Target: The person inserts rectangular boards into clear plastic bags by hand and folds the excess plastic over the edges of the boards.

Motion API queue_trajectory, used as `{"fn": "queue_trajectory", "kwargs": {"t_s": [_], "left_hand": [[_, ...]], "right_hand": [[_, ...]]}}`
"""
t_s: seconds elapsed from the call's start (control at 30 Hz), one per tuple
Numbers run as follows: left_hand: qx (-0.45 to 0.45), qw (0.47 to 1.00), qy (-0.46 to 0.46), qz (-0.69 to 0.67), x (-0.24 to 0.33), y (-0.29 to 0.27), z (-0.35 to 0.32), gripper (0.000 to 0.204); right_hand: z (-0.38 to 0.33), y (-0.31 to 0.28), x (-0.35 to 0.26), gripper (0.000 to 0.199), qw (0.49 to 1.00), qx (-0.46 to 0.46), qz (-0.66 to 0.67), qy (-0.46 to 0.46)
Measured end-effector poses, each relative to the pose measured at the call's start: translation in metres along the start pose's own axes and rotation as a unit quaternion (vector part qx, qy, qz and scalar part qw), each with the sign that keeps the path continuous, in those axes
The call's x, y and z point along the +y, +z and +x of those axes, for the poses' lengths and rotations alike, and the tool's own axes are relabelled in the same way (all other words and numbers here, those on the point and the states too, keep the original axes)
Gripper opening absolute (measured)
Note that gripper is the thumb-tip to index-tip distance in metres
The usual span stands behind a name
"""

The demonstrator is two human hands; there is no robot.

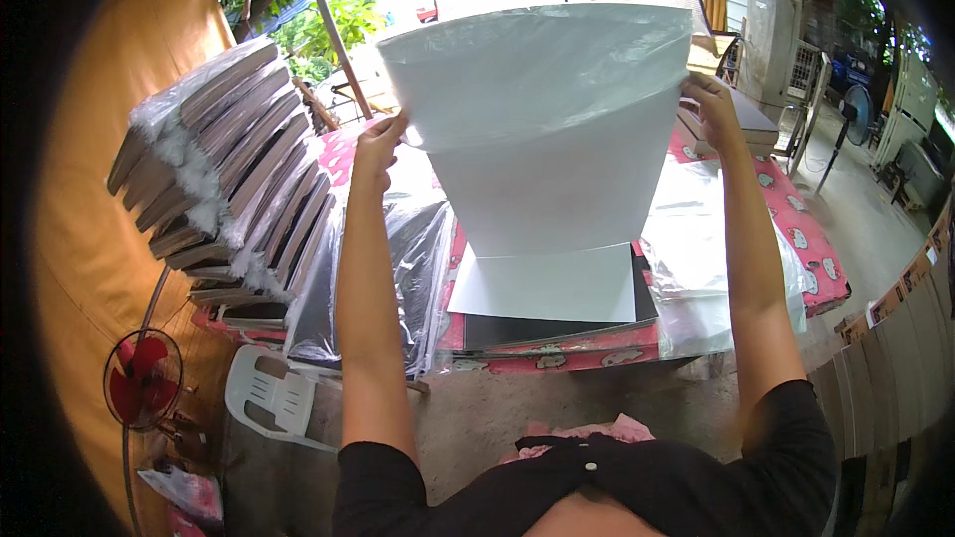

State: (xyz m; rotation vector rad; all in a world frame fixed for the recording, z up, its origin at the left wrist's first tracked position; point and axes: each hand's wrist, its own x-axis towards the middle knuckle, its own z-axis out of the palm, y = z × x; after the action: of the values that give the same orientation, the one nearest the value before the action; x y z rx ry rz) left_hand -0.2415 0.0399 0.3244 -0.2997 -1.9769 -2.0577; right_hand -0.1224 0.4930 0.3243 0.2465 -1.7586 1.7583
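Outside, over a table (796,239) with a pink cloth, the left hand (378,144) and right hand (708,99) are far apart, each pinching one side of a big white sheet (547,159) in a clear plastic bag (537,50), holding it up so it hangs flat above the near edge.

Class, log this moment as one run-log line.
left hand: grips bag | right hand: grips bag | white board: inside bag, upright on table

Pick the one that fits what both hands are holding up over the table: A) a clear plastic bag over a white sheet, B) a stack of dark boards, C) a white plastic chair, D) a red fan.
A: the left hand and right hand each grip a side of the clear plastic bag drawn over the white sheet.
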Motion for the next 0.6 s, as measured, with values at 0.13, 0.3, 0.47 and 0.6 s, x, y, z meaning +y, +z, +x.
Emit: {"fn": "queue_trajectory", "kwargs": {"t_s": [0.13,0.3,0.47,0.6], "left_hand": [[0.021,0.971,0.174,-0.162,0.029,0.031,-0.014,0.052],[-0.006,0.965,0.138,-0.223,0.01,0.053,0.001,0.046],[0.006,0.97,0.151,-0.19,0.015,0.043,-0.008,0.04],[0.0,0.974,0.189,-0.123,0.007,0.053,-0.023,0.039]], "right_hand": [[0.008,0.023,-0.023,0.03,0.984,0.039,0.037,-0.167],[0.028,0.013,-0.009,0.021,0.982,0.117,0.051,-0.137],[0.001,0.013,-0.02,0.021,0.995,0.004,0.076,-0.071],[-0.005,0.032,-0.014,0.03,0.986,0.081,-0.052,-0.137]]}}
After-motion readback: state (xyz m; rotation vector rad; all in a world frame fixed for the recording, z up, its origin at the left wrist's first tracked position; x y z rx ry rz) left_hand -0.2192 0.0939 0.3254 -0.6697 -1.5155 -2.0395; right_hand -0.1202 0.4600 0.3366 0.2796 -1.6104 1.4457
